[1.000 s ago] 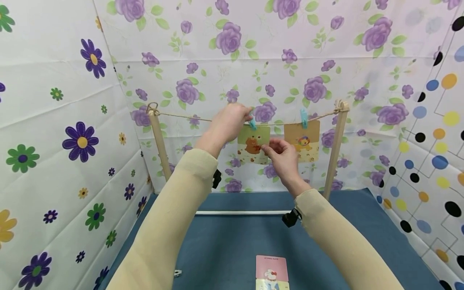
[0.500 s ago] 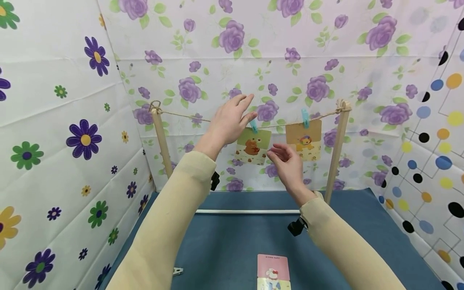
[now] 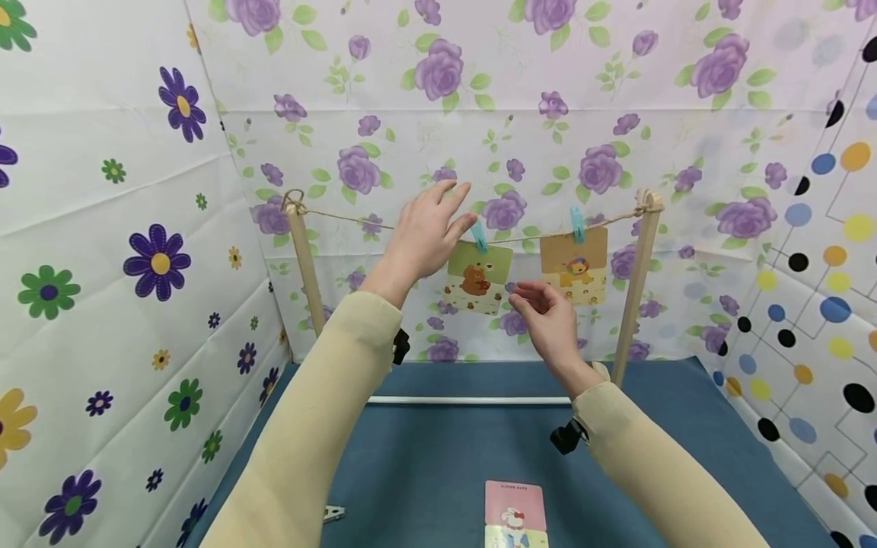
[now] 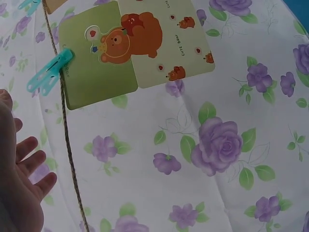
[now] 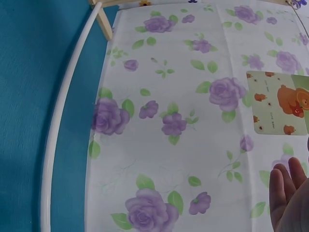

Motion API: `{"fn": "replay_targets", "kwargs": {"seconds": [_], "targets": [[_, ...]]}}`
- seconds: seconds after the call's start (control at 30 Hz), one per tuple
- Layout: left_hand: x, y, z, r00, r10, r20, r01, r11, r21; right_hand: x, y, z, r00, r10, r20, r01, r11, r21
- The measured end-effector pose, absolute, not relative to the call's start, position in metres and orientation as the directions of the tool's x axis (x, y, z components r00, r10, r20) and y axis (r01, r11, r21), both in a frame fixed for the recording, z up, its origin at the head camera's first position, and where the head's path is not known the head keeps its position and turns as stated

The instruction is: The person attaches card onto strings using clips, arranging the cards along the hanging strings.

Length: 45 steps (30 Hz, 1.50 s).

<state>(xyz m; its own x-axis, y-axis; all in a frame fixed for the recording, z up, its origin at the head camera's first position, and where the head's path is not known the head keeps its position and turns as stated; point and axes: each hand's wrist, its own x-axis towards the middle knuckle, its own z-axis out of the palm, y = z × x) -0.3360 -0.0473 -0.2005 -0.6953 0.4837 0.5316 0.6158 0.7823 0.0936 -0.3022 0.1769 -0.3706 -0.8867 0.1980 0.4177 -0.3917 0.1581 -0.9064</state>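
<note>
Left hand, right hand relaxed near bear card (pink card: head view only)

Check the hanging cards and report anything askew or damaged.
The green bear card hangs slightly crooked: in the head view its lower edge slopes down to the right, and its blue clothespin leans too. No damage shows on either hanging card.

left hand near green card
</note>
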Motion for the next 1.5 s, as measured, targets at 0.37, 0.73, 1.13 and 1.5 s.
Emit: {"fn": "replay_targets", "kwargs": {"seconds": [0.37,0.73,1.13,1.5], "targets": [[-0.331,-0.055,-0.208,-0.625,0.486,0.610,0.657,0.750,0.075,-0.295,0.176,-0.375,-0.888,0.152,0.435,-0.396,0.231,-0.889],[-0.325,-0.063,-0.233,-0.407,0.456,0.791,0.749,0.663,0.003,-0.287,0.185,-0.391,-0.896,0.090,0.435,-0.395,0.284,-0.874],[-0.307,-0.066,-0.273,-0.234,0.437,0.868,0.798,0.597,-0.085,-0.277,0.195,-0.406,-0.916,0.056,0.398,-0.365,0.297,-0.882],[-0.286,-0.074,-0.317,-0.260,0.440,0.860,0.828,0.560,-0.036,-0.268,0.203,-0.421,-0.935,0.031,0.354,-0.322,0.351,-0.879]]}}
